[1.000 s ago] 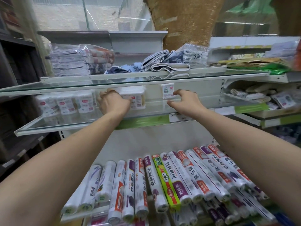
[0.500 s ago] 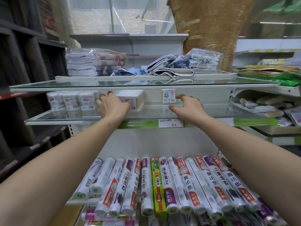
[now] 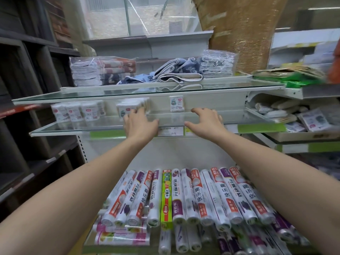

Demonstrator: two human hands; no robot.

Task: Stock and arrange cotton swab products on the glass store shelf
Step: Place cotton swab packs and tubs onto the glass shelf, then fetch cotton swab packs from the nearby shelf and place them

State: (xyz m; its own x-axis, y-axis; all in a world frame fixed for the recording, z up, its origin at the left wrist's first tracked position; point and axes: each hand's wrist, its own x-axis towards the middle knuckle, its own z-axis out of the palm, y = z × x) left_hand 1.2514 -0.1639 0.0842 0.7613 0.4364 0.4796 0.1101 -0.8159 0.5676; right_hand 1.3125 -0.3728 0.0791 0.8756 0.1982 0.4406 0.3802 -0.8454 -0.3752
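Cotton swab box [image 3: 128, 107] sits on the glass shelf [image 3: 73, 128], under the upper glass shelf [image 3: 128, 96] and a little left of the middle, its outline blurred. The left hand [image 3: 140, 124] reaches in over the shelf's front edge, fingers slightly spread and extended, fingertips [image 3: 135, 111] touching the front of the box; whether they grip it cannot be told. To the left of the box, apart from it, three round cotton swab tubs [image 3: 77, 112] stand upright in a row, side by side. To the right, a small swab packet [image 3: 177, 103] stands alone against the back panel. The right hand [image 3: 207, 122] lies just below and to the right of that packet, palm down over the glass, fingers loosely spread and a little bent, thumb out to the left, holding nothing. Price labels [image 3: 170, 130] sit on the front strip between the two wrists. On the top shelf lie wrapped folded towels [image 3: 102, 70], loose blue cloths [image 3: 165, 74] and another wrapped bundle [image 3: 218, 64]. On the low shelf, rolls of plastic bags [image 3: 184, 196] lie side by side with their ends toward the camera. Further packets [image 3: 312, 120] rest on the neighbouring shelf at the right.
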